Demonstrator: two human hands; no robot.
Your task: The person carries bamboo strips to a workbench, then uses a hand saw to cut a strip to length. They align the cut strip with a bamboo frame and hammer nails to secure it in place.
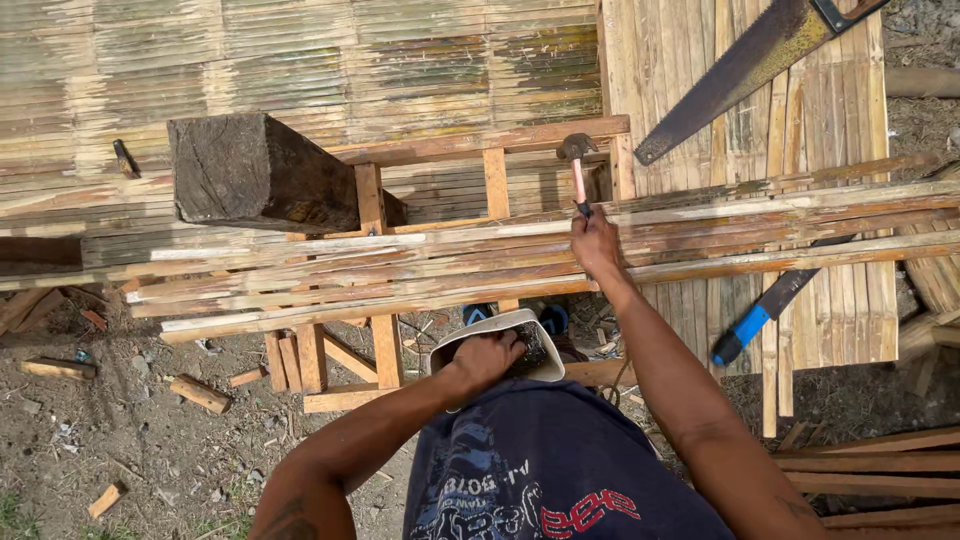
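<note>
Hammer [576,160] upright over bamboo slats [500,265], right hand [594,242] clamped low on its handle; head-heavy, stiff, grip suits. Left hand [487,358] closed on a white container [500,335] rim.

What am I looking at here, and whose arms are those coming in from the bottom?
There is no machine here: one camera worn on a person's head looks down at their own two bare hands. The right hand grips a claw hammer, raised over a bundle of long bamboo slats lying across a wooden frame. The left hand holds a bent white container close to the body; what is in it is hard to tell. A dark timber block rests on the frame. Farther off, a handsaw lies on a bamboo panel, and a blue-handled blade sits below the slats. Wood offcuts dot the dirt ground.
</note>
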